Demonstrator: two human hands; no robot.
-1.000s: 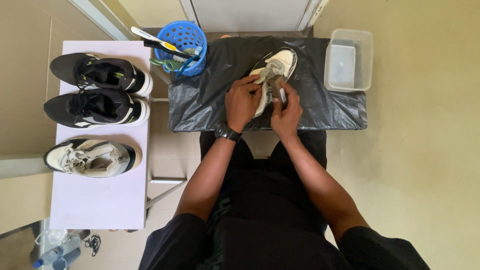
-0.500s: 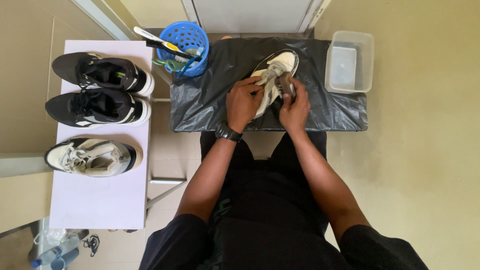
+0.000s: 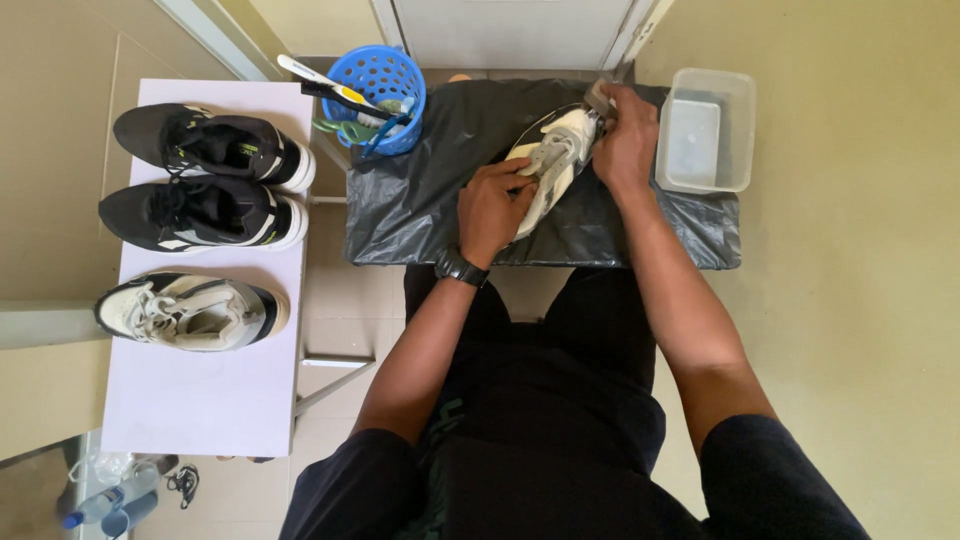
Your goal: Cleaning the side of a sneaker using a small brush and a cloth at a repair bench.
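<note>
On black plastic sheet: worn white lace-up sneaker, gripped by left hand, fingers curled on its side. Right hand at toe, fingers pinching small grey object. Blue perforated plastic basket: brushes. Clear rectangular plastic tub: contents unclear.

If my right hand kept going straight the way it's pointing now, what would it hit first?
The right hand points toward the top of the view, past the shoe toe. Beyond lies the black plastic sheet edge, then probably the pale door base; depth is unclear.
</note>
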